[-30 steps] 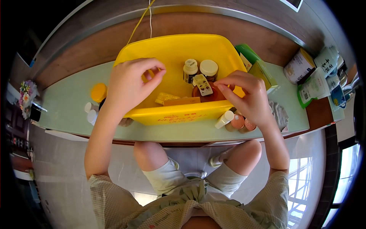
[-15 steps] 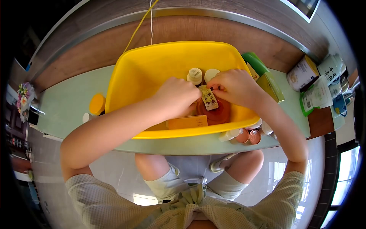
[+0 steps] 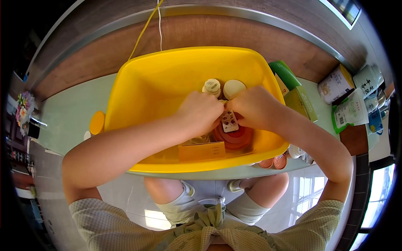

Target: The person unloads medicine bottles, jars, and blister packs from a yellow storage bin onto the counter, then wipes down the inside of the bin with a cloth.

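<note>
A small pale blister pack (image 3: 229, 123) with dark spots is held between both hands inside the yellow tub (image 3: 142, 79). My left hand (image 3: 202, 111) pinches its upper left side, and my right hand (image 3: 255, 106) grips from the right. The fingers are closed close together and partly hide the pack's upper end. Beneath it lies a round red-orange lid or container (image 3: 240, 140). Behind the hands stand a white capped bottle (image 3: 212, 86) and a round white-lidded container (image 3: 233, 88). An orange box (image 3: 202, 151) lies by the tub's near wall.
Right of the tub are a green box (image 3: 302, 102), a large tin (image 3: 335, 85) and a green-white pouch (image 3: 348, 112). Copper-coloured round ends (image 3: 280, 162) show at the near right rim. An orange round lid (image 3: 97, 122) stands at the left. My knees are below the table edge.
Both hands have drawn closer together around the blister pack, covering more of its upper end. The view has shifted slightly, so the tub sits a little lower.
</note>
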A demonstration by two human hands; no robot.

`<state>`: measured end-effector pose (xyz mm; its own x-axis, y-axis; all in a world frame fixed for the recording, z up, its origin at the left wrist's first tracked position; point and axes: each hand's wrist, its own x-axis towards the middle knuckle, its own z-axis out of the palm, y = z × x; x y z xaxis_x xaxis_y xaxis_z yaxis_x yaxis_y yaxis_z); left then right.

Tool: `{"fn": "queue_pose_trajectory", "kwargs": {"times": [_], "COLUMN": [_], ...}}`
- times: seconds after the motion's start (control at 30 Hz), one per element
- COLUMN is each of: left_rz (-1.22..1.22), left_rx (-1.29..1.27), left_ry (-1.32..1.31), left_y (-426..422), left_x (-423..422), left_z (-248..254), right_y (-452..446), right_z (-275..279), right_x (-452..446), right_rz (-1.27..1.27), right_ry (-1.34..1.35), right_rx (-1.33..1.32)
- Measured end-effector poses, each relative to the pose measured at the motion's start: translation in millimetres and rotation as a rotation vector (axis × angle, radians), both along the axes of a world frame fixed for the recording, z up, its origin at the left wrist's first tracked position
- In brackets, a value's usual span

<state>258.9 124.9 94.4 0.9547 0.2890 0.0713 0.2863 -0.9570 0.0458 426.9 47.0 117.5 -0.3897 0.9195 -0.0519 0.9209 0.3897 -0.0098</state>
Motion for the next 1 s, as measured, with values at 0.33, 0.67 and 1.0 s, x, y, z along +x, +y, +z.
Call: {"fn": "queue_pose_trajectory", "kwargs": {"times": [0.33, 0.67, 1.0], "left_rz": [-0.151, 0.008, 0.202], "left_rx": [-0.079, -0.27, -0.566], "left_ry": [0.209, 0.098, -0.223], "left_y": [13, 8, 2], "left_x": [-5, -18, -62], "left_z": [7, 45, 66], "right_y": [0, 1, -9], "right_z": [4, 5, 14], "right_x": [0, -2, -5], "right_rz": [0.098, 0.167, -0.057], "right_ry": [0.085, 0.182, 0.467], "right_rx": [0.065, 0.293, 0.286]}}
